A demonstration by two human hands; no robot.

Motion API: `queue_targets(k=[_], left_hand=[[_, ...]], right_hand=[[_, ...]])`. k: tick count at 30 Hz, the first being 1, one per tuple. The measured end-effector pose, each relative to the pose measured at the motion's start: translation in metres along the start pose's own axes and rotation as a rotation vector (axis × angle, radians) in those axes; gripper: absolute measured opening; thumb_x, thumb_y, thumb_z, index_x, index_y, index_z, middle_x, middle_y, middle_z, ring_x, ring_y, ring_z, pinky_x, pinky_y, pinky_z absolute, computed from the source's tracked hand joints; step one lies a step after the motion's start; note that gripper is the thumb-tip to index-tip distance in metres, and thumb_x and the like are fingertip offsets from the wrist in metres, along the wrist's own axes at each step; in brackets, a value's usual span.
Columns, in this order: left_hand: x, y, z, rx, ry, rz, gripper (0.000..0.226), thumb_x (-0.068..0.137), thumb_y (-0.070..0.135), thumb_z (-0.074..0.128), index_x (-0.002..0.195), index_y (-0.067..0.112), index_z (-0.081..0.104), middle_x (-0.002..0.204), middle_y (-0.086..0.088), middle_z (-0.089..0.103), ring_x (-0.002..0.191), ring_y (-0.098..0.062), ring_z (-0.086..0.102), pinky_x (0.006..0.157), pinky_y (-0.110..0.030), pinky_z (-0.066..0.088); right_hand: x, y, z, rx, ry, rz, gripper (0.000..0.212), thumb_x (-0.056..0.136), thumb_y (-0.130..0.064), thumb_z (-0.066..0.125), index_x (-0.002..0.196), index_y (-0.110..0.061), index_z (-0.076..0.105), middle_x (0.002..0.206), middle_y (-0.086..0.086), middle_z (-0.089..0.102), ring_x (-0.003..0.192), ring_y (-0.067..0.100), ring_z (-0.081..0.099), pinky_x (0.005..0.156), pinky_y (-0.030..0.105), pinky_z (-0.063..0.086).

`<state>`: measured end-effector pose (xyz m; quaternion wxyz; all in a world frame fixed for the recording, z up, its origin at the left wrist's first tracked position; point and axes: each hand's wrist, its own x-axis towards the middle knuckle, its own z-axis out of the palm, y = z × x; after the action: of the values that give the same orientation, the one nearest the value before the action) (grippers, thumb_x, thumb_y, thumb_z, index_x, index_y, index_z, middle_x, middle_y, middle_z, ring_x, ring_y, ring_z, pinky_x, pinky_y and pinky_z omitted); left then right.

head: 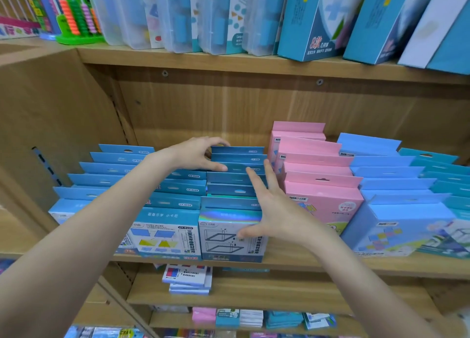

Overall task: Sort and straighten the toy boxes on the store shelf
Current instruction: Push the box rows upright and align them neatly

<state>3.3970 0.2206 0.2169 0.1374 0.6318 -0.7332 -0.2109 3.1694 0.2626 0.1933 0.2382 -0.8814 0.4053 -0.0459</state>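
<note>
Several rows of flat toy boxes stand upright on the middle shelf. A row of dark blue boxes runs front to back in the centre. My left hand curls over the left edges of the rear boxes in that row, thumb and fingers pinching their tops. My right hand is spread flat with fingers apart against the right side of the same row. Light blue boxes fill the rows to the left. Pink boxes stand just right of my right hand.
Pale blue boxes and teal boxes fill the shelf's right end. The upper shelf holds clear cases, tall blue boxes and a green abacus. Lower shelves carry small packs. A wooden side panel closes the left.
</note>
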Motion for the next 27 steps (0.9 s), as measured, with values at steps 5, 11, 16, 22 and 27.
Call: queue_targets(k=[5,11,16,22,27], left_hand=[[-0.009,-0.001,-0.002,0.0,0.062,0.006,0.065,0.08,0.043,0.063,0.137,0.028,0.036,0.137,-0.001,0.043,0.12,-0.017,0.045,0.099,-0.03,0.037],[-0.07,0.006,-0.001,0.02,0.217,0.142,0.073,0.072,0.074,0.043,0.133,0.035,0.039,0.135,0.008,0.043,0.125,-0.007,0.038,0.108,-0.032,0.027],[-0.12,-0.009,0.026,0.428,0.106,0.163,0.098,0.057,0.089,0.035,0.14,0.047,0.002,0.151,0.014,0.006,0.141,-0.008,0.0,0.113,-0.038,-0.011],[-0.118,-0.016,0.049,0.749,0.257,0.177,0.1,0.061,0.082,0.04,0.141,0.024,0.024,0.142,-0.009,0.041,0.13,-0.03,0.039,0.106,-0.046,0.012],[-0.117,-0.019,0.052,0.752,0.317,0.202,0.093,0.066,0.08,0.029,0.138,0.021,0.03,0.138,-0.009,0.047,0.127,-0.03,0.043,0.108,-0.046,0.029]], right_hand=[[-0.004,0.0,-0.006,-0.072,-0.014,0.001,0.119,0.066,-0.045,0.077,0.145,-0.032,-0.012,0.148,0.0,-0.036,0.141,0.025,0.02,0.101,0.034,0.038],[-0.01,-0.005,-0.007,-0.162,-0.013,0.0,0.121,0.066,-0.046,0.077,0.145,-0.031,-0.014,0.149,0.001,-0.035,0.135,0.026,0.032,0.092,0.033,0.043],[-0.01,-0.012,-0.003,-0.305,-0.007,0.005,0.124,0.066,-0.051,0.074,0.144,-0.024,-0.018,0.15,0.007,-0.032,0.134,0.027,0.033,0.091,0.032,0.044],[-0.006,-0.011,-0.004,-0.333,-0.004,0.004,0.124,0.067,-0.052,0.074,0.144,-0.023,-0.019,0.151,0.009,-0.031,0.135,0.027,0.031,0.092,0.031,0.044],[-0.005,-0.011,-0.003,-0.335,0.009,0.017,0.123,0.067,-0.052,0.073,0.144,-0.024,-0.019,0.151,0.007,-0.03,0.137,0.027,0.029,0.094,0.032,0.044]])
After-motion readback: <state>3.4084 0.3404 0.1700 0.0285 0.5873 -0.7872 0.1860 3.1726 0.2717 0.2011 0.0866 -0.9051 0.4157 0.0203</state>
